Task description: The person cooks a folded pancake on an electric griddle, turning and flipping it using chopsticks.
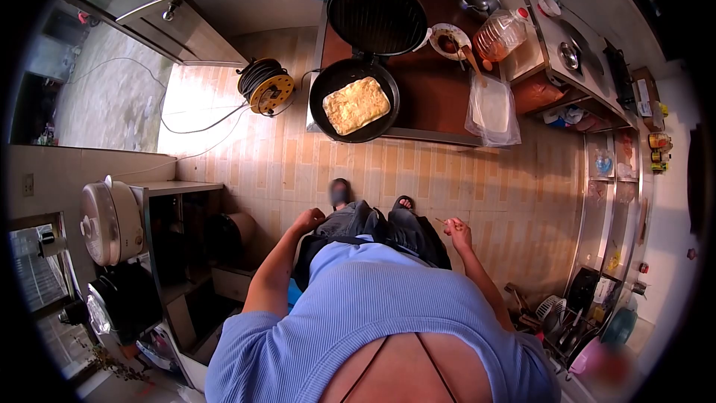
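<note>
My left hand [309,219] hangs beside my left thigh, its fingers curled; whether anything is in it cannot be made out. On the other side, my right hand [459,233] is closed on a thin, light-coloured stick-like thing [441,222] near my right thigh. Ahead of me, a golden, rectangular flatbread [356,106] lies in the round black pan of an electric griddle [388,124], whose ridged lid [377,16] stands raised. Both hands are well apart from the griddle.
The red-brown table [418,97] bears a bowl [450,41], an oil jug [501,36] and a plastic bag [492,110]. A cable reel [267,86] stands on the floor at left. A white cooker [112,220] tops the left cabinet. Kitchen utensils [570,325] are at lower right.
</note>
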The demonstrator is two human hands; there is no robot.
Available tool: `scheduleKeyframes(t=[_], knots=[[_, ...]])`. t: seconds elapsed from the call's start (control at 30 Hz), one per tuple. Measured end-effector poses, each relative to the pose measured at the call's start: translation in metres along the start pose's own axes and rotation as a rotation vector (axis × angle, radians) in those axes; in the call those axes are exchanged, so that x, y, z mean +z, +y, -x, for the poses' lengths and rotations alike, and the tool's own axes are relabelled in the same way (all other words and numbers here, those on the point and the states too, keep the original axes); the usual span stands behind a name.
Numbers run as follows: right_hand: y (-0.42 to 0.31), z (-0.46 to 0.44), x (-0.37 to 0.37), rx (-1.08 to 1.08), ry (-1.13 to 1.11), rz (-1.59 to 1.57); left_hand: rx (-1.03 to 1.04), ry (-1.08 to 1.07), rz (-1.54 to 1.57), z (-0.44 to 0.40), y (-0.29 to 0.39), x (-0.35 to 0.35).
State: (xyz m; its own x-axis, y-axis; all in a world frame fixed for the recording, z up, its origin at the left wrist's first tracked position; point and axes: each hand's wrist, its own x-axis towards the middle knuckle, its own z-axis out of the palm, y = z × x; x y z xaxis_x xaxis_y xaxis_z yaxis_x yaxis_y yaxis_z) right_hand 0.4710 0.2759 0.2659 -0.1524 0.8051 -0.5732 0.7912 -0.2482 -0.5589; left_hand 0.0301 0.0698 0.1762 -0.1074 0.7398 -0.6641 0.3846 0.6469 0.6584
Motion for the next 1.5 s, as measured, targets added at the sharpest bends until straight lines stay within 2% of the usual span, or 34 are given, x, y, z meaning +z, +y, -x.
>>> scheduleKeyframes(t=[0.43, 0.53, 0.6, 0.73, 0.83, 0.87, 0.97, 1.07, 1.23, 1.27, 1.33, 1.4, 1.43, 1.5], knots=[[0.002, -0.003, 0.001, -0.035, 0.021, -0.028, -0.02, -0.033, -0.062, -0.002, 0.008, -0.004], [0.002, -0.002, 0.001, -0.045, 0.051, -0.022, -0.06, -0.066, -0.046, -0.004, 0.009, -0.005], [-0.003, 0.0, -0.001, -0.053, 0.104, -0.007, -0.019, -0.171, -0.044, -0.008, 0.006, -0.007], [-0.007, -0.02, 0.002, -0.063, 0.333, -0.364, 0.022, -0.243, -0.118, -0.019, 0.0, -0.012], [-0.065, -0.029, -0.01, -0.106, 0.387, -0.553, -0.344, -0.374, 0.032, -0.029, 0.021, -0.026], [-0.09, -0.033, -0.01, -0.149, 0.382, -0.552, -0.356, -0.388, 0.081, -0.012, 0.051, -0.039], [-0.162, -0.038, 0.004, -0.181, 0.279, -0.632, -0.382, -0.614, 0.103, -0.021, 0.06, -0.053], [-0.215, -0.054, 0.031, -0.222, 0.217, -0.716, -0.295, -0.843, -0.146, -0.004, 0.095, -0.071], [-0.247, -0.095, 0.079, -0.206, 0.18, -0.79, -0.536, -0.975, -0.185, -0.023, 0.024, -0.039], [-0.243, -0.108, 0.087, -0.197, 0.181, -0.805, -0.39, -1.081, -0.217, -0.013, 0.06, -0.059], [-0.238, -0.132, 0.102, -0.231, 0.224, -0.838, -0.407, -0.844, -0.16, -0.011, 0.031, -0.038], [-0.23, -0.148, 0.115, -0.235, 0.245, -0.825, -0.545, -0.826, -0.088, -0.008, 0.047, -0.037], [-0.226, -0.154, 0.12, -0.23, 0.246, -0.754, -0.539, -0.818, -0.135, -0.01, 0.033, -0.022], [-0.233, -0.152, 0.123, -0.148, 0.199, -0.805, -0.524, -0.784, -0.252, -0.016, 0.005, -0.005]])
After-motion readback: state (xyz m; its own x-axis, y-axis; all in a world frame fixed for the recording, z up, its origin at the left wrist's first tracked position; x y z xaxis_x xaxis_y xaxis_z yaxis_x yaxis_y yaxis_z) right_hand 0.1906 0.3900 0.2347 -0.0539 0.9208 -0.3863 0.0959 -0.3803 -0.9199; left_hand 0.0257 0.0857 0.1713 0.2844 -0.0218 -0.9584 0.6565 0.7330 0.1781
